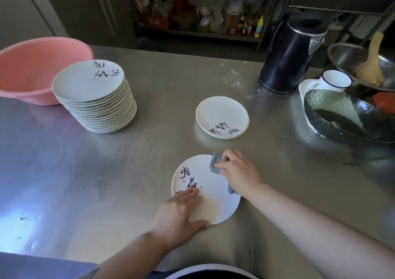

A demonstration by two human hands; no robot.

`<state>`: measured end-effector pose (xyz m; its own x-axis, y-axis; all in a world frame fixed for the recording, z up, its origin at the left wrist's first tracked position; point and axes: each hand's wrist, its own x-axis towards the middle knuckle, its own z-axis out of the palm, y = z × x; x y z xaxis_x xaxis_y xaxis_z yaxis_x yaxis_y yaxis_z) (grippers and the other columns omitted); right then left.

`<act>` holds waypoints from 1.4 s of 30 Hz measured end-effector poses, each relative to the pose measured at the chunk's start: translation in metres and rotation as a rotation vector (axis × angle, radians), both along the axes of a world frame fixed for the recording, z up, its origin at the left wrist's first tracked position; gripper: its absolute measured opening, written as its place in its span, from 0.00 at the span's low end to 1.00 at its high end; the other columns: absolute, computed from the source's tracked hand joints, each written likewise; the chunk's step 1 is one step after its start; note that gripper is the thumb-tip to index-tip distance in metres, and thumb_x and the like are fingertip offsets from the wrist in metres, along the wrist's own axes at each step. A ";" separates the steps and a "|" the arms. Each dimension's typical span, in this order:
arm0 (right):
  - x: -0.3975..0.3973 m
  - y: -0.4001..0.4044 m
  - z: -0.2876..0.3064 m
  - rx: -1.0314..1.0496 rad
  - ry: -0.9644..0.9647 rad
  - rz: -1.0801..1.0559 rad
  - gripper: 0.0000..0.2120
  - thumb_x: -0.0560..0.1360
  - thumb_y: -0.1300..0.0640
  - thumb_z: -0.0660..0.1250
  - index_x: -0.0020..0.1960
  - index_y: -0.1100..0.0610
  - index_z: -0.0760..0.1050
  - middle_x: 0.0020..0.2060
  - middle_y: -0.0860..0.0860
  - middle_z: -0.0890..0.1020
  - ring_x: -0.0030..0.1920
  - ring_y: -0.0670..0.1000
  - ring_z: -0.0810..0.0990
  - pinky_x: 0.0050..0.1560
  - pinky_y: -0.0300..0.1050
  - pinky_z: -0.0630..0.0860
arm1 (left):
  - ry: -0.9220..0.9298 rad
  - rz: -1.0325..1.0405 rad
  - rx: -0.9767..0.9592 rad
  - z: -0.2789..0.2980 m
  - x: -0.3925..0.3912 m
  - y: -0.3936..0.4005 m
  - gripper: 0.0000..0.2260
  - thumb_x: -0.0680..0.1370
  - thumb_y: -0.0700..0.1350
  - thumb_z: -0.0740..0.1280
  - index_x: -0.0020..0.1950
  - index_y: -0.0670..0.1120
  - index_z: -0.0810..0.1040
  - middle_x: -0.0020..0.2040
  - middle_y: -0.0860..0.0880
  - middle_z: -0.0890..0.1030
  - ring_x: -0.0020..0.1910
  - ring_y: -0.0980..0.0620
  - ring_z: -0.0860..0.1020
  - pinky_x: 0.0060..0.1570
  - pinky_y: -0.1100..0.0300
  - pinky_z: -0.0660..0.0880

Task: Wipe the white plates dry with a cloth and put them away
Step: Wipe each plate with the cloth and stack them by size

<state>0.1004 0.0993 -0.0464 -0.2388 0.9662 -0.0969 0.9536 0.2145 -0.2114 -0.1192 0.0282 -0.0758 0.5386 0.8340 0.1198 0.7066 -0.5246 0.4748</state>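
While a white plate point(210, 201) is steadied flat on the steel counter point(106, 171) by the left hand point(177, 216) (fingers straight, thumb at the rim), a grey cloth point(215, 163) is gripped in the curled right hand point(237, 171) and pressed onto it. A tall plate stack point(96, 99) is seen far left, a short stack point(222, 117) just beyond.

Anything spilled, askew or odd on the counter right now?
Pale powdery specks are scattered on the steel counter beside the dark kettle, like a spill. The tall plate stack leans slightly.
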 end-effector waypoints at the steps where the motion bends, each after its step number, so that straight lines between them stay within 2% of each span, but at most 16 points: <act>1: 0.000 0.001 -0.001 -0.018 0.026 0.004 0.12 0.80 0.57 0.62 0.61 0.50 0.78 0.54 0.48 0.71 0.59 0.48 0.67 0.45 0.43 0.70 | -0.010 0.010 -0.003 0.002 0.003 -0.002 0.26 0.64 0.68 0.65 0.55 0.55 0.81 0.59 0.57 0.82 0.58 0.56 0.80 0.46 0.59 0.82; 3: 0.000 0.005 -0.001 -0.046 0.084 0.008 0.13 0.79 0.58 0.63 0.61 0.50 0.78 0.54 0.48 0.71 0.59 0.48 0.68 0.46 0.44 0.69 | -0.005 -0.042 0.015 0.003 0.001 0.004 0.29 0.63 0.69 0.65 0.59 0.55 0.79 0.60 0.56 0.82 0.58 0.55 0.81 0.47 0.57 0.82; 5: 0.001 0.010 0.001 -0.081 0.118 0.026 0.11 0.79 0.59 0.64 0.59 0.52 0.79 0.54 0.48 0.72 0.59 0.49 0.69 0.44 0.43 0.64 | 0.047 -0.182 0.034 0.004 -0.010 0.019 0.34 0.63 0.70 0.66 0.63 0.53 0.78 0.63 0.53 0.81 0.60 0.52 0.80 0.54 0.52 0.80; 7: 0.002 0.015 0.001 -0.098 0.161 0.033 0.10 0.78 0.59 0.65 0.58 0.53 0.79 0.53 0.48 0.72 0.58 0.49 0.70 0.43 0.42 0.61 | 0.133 -0.313 0.051 0.005 -0.022 0.037 0.36 0.65 0.71 0.66 0.66 0.51 0.78 0.67 0.51 0.78 0.66 0.51 0.76 0.65 0.48 0.72; 9: 0.001 0.019 0.003 -0.106 0.177 0.057 0.11 0.78 0.59 0.65 0.59 0.51 0.79 0.54 0.47 0.72 0.59 0.48 0.69 0.45 0.41 0.61 | 0.163 -0.352 -0.046 0.008 -0.027 0.050 0.40 0.65 0.72 0.67 0.71 0.50 0.75 0.72 0.52 0.72 0.73 0.51 0.68 0.73 0.49 0.59; 11: 0.000 0.022 0.005 -0.105 0.176 0.085 0.11 0.79 0.59 0.64 0.59 0.51 0.79 0.54 0.47 0.72 0.59 0.48 0.68 0.48 0.42 0.63 | 0.166 -0.345 -0.119 0.008 -0.027 0.054 0.42 0.65 0.72 0.67 0.73 0.50 0.73 0.74 0.52 0.70 0.75 0.51 0.65 0.74 0.49 0.52; 15: 0.000 0.020 0.006 -0.108 0.197 0.069 0.11 0.79 0.58 0.64 0.59 0.51 0.79 0.53 0.47 0.71 0.59 0.48 0.68 0.52 0.46 0.70 | 0.202 -0.309 0.030 0.001 -0.024 0.049 0.40 0.65 0.75 0.62 0.68 0.50 0.77 0.69 0.52 0.76 0.68 0.49 0.74 0.68 0.43 0.63; 19: 0.013 0.006 0.002 -0.067 0.167 -0.024 0.09 0.78 0.58 0.64 0.55 0.51 0.81 0.51 0.46 0.71 0.57 0.48 0.67 0.48 0.47 0.74 | 0.166 -0.133 0.072 -0.001 -0.005 0.034 0.37 0.64 0.75 0.59 0.61 0.51 0.82 0.63 0.53 0.81 0.63 0.52 0.78 0.61 0.53 0.76; 23: 0.023 -0.018 -0.001 -0.077 0.154 -0.055 0.10 0.79 0.57 0.63 0.56 0.49 0.80 0.52 0.45 0.72 0.57 0.47 0.66 0.48 0.49 0.75 | 0.037 0.077 0.031 -0.003 0.020 0.012 0.34 0.62 0.69 0.65 0.59 0.48 0.82 0.61 0.52 0.81 0.61 0.49 0.77 0.65 0.58 0.67; 27: 0.029 -0.014 -0.002 -0.095 0.223 -0.001 0.10 0.77 0.60 0.65 0.55 0.51 0.82 0.51 0.45 0.73 0.55 0.47 0.67 0.49 0.51 0.75 | 0.051 0.081 0.015 0.003 0.011 0.016 0.38 0.59 0.72 0.65 0.62 0.50 0.81 0.63 0.53 0.81 0.62 0.52 0.77 0.60 0.57 0.75; 29: 0.032 -0.005 -0.002 -0.115 0.252 0.033 0.10 0.77 0.61 0.66 0.54 0.52 0.82 0.50 0.43 0.72 0.53 0.44 0.65 0.51 0.51 0.74 | 0.104 -0.038 -0.011 0.007 -0.003 0.033 0.43 0.61 0.76 0.65 0.69 0.52 0.77 0.70 0.53 0.75 0.70 0.52 0.72 0.70 0.56 0.66; 30: 0.033 0.000 -0.002 -0.127 0.266 0.048 0.09 0.77 0.61 0.65 0.53 0.52 0.82 0.49 0.42 0.72 0.53 0.42 0.64 0.52 0.51 0.73 | 0.131 -0.096 -0.046 0.009 -0.009 0.042 0.46 0.61 0.79 0.63 0.72 0.53 0.73 0.74 0.55 0.69 0.74 0.55 0.64 0.75 0.58 0.56; 32: 0.033 0.007 -0.001 -0.150 0.295 0.072 0.09 0.77 0.61 0.65 0.53 0.53 0.82 0.50 0.42 0.72 0.54 0.41 0.64 0.54 0.52 0.73 | 0.174 -0.160 -0.149 0.013 -0.016 0.053 0.50 0.60 0.81 0.58 0.76 0.54 0.65 0.76 0.60 0.56 0.76 0.62 0.50 0.74 0.65 0.39; 34: 0.031 0.011 0.001 -0.151 0.297 0.090 0.10 0.78 0.62 0.65 0.53 0.54 0.82 0.52 0.44 0.73 0.56 0.42 0.65 0.56 0.50 0.72 | 0.209 -0.191 -0.170 0.011 -0.019 0.058 0.51 0.60 0.80 0.57 0.78 0.55 0.62 0.76 0.62 0.51 0.75 0.64 0.47 0.71 0.68 0.33; 38: 0.030 0.001 -0.005 -0.092 0.285 0.067 0.10 0.78 0.61 0.64 0.54 0.53 0.82 0.52 0.44 0.74 0.58 0.42 0.64 0.54 0.50 0.73 | 0.168 -0.158 -0.094 0.002 -0.019 0.052 0.51 0.62 0.82 0.53 0.76 0.53 0.66 0.77 0.57 0.58 0.78 0.56 0.56 0.75 0.57 0.42; 42: 0.027 -0.025 -0.010 -0.017 0.268 -0.025 0.10 0.78 0.60 0.64 0.54 0.53 0.82 0.51 0.45 0.76 0.59 0.48 0.67 0.52 0.49 0.74 | 0.166 -0.063 -0.084 0.000 -0.009 0.041 0.45 0.65 0.78 0.60 0.73 0.52 0.71 0.75 0.53 0.67 0.76 0.52 0.64 0.75 0.52 0.54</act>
<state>0.1278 0.0745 -0.0563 -0.2342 0.9709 -0.0494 0.8682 0.1860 -0.4601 -0.1279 0.0690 -0.0763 0.5966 0.8014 -0.0438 0.7460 -0.5336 0.3985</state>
